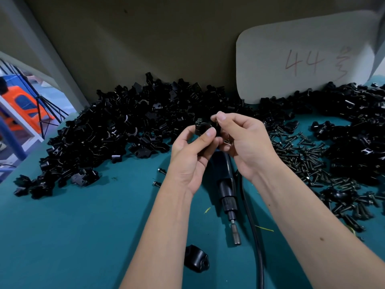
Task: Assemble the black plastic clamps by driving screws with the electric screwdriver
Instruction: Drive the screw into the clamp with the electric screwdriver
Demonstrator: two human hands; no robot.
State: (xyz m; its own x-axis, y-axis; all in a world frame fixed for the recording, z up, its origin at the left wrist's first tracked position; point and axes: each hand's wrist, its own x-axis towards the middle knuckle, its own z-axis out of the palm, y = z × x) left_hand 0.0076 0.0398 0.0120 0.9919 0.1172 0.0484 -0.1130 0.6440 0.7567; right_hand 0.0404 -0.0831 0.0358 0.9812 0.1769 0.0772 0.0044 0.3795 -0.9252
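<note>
My left hand (187, 157) grips a black plastic clamp (205, 128) above the teal table, thumb across its round opening. One screw head sticks up at the clamp's top left corner. My right hand (241, 140) pinches a small screw (216, 122) between thumb and forefinger at the clamp's right side. More screws seem tucked in its curled fingers. The electric screwdriver (228, 190) lies on the table below my hands, bit pointing toward me, held by neither hand. Its black cable (257, 247) runs down to the frame's bottom.
A large heap of black clamp parts (116, 130) fills the left and back. Loose dark screws (302, 159) spread at right, with more clamp parts (354, 130) beyond. One clamp piece (195, 259) lies near the front. A white card (302, 59) marked 44 leans on the back wall.
</note>
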